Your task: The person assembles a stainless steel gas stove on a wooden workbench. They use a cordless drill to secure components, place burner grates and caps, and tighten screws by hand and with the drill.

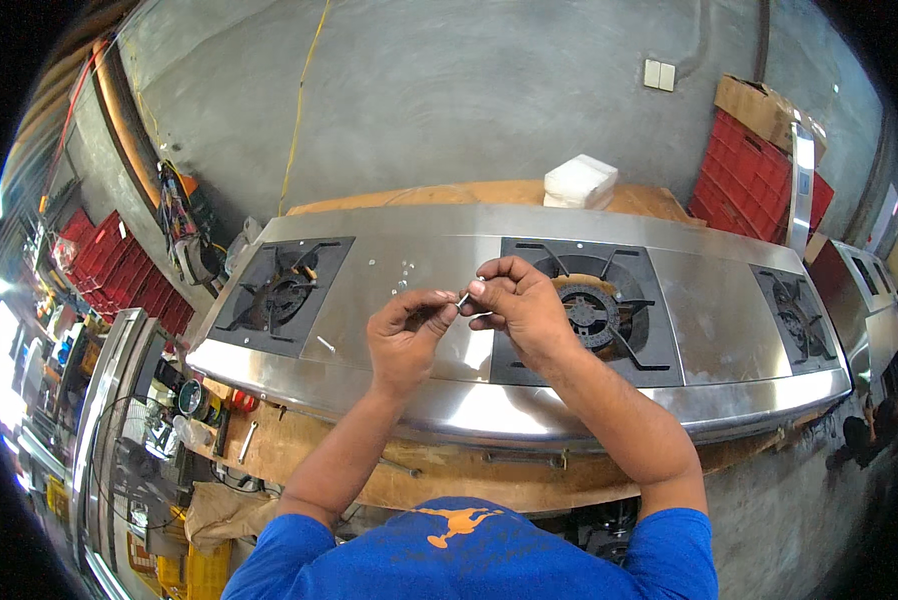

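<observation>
Above the stainless steel stove top (424, 235), my left hand (406, 335) and my right hand (524, 305) meet fingertip to fingertip. Between them is a small, slim metal part (464, 299), shaped like a bolt, pinched by the thumb and fingers of both hands. Its ends are partly covered by my fingers. Several tiny metal pieces (406, 270) lie scattered on the steel just beyond my left hand. Left of that hand rests a short, pale, bolt-like piece (326, 343). Behind my right hand is the middle burner (594, 315), with its black grate.
A left burner (281, 297) and a right burner (797, 315) flank the middle one. The stove stands on a wooden bench (319, 455), where a wrench (248, 441) lies near the front. A white block (580, 182) and red crates (754, 175) are at the back.
</observation>
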A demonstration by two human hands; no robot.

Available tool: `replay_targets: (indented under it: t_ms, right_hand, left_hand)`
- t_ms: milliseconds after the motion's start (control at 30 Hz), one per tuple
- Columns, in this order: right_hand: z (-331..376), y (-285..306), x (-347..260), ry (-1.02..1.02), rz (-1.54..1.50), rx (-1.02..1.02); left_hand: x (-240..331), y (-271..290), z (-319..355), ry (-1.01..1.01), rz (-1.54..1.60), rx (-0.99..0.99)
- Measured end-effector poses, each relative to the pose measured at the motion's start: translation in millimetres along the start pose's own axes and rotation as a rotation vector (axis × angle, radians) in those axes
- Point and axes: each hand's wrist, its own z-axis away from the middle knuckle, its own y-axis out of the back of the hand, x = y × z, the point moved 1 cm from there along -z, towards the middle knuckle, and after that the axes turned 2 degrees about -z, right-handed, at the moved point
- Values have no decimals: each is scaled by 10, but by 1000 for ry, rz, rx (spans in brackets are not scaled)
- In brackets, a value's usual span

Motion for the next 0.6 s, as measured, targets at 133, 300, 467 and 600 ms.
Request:
replay_targets:
  t_ms: [133, 300, 467, 600]
  right_hand:
    - [-48, 47, 86, 18, -35, 43]
    - [-71, 57, 195, 179, 66, 79]
    - [40, 46, 287, 558, 704, 68]
    - [-65, 12, 256, 832, 741, -37]
  left_hand:
    - [-148, 24, -32, 38, -47, 46]
    - [-231, 34, -115, 161, 45, 77]
    - [-189, 142, -20, 311, 18, 71]
    - [-298, 181, -56, 335, 96, 24]
